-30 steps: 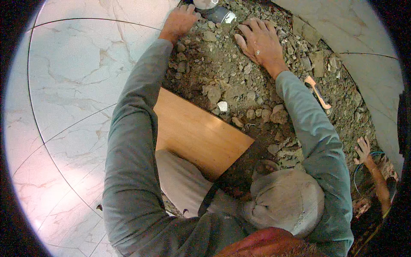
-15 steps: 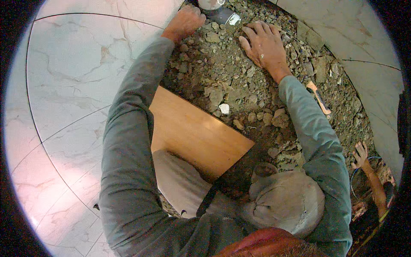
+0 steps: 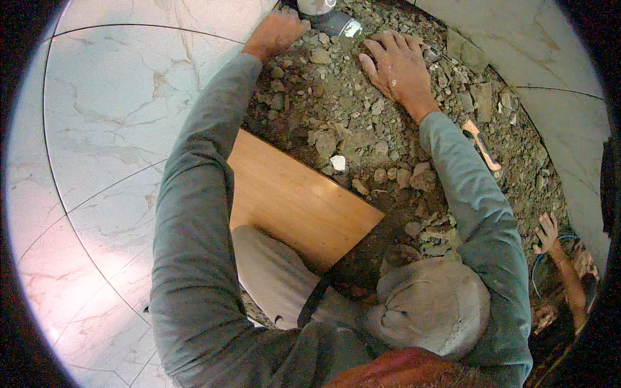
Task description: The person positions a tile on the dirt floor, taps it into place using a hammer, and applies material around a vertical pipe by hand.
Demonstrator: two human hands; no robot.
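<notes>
My left hand [image 3: 275,32] is curled in at the edge of the pale marble-look tiles, knuckles up, beside a grey pipe [image 3: 333,23] with a white fitting [image 3: 317,5] at its top end. Its fingertips are hidden, so what they grip, if anything, does not show. Palm down, my right hand [image 3: 401,71] rests on the rubble [image 3: 343,97] with its fingers spread; nothing shows in it. The pipe's white-marked end lies between both hands. A small white shard [image 3: 338,162] sits among the stones closer to me.
A wooden board [image 3: 304,194] lies by my knee [image 3: 272,265]. Tiles [image 3: 123,97] border the dug strip on the left, with more tiles [image 3: 524,45] on the right. An orange and black hand tool [image 3: 482,149] lies beyond my right forearm. Another person's hand [image 3: 547,231] is at the right.
Both my hands stay in nearly the same places; the right one has shifted very slightly left. The other person's hand has barely moved.
</notes>
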